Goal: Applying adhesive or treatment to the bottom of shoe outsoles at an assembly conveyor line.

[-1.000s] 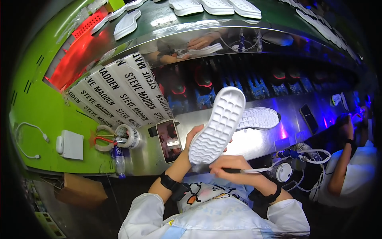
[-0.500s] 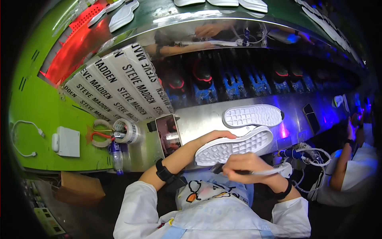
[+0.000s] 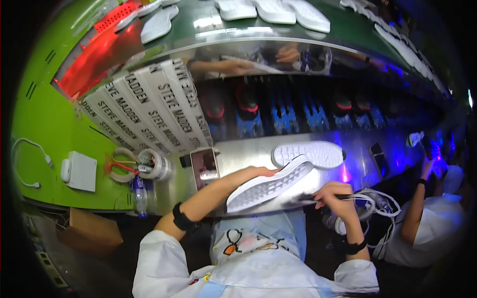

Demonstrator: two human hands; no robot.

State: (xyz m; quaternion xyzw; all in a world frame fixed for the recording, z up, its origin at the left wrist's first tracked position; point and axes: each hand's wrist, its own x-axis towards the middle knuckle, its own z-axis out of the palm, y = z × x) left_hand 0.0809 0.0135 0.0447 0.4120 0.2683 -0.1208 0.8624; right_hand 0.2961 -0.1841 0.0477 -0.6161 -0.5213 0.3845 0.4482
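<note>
A white rubber shoe sole (image 3: 273,186) is gripped at its upper left edge by my left hand (image 3: 254,174), fingers closed around it. It tilts on its side, gridded tread partly facing me. My right hand (image 3: 336,196) pinches a slim tool (image 3: 307,197) with a dark, blurred tip; a white tube (image 3: 365,197) runs off behind it. The tool's tip is to the right of the held sole, apart from it. Just beyond, a second white sole (image 3: 314,153) lies tread up on the metal bench (image 3: 243,151), partly overlapped by the held one.
Left of the bench stand a box (image 3: 149,111) wrapped in printed tape, tape rolls (image 3: 158,165), orange-handled scissors (image 3: 119,166) and a bottle (image 3: 141,196). Two phone-like devices (image 3: 204,165) (image 3: 379,160) flank the work area. More soles (image 3: 273,11) line the far shelf. A co-worker's arm (image 3: 416,208) is at right.
My right hand with the tool has moved right, away from the sole. My left hand has tipped the sole further onto its side and shifted it slightly left.
</note>
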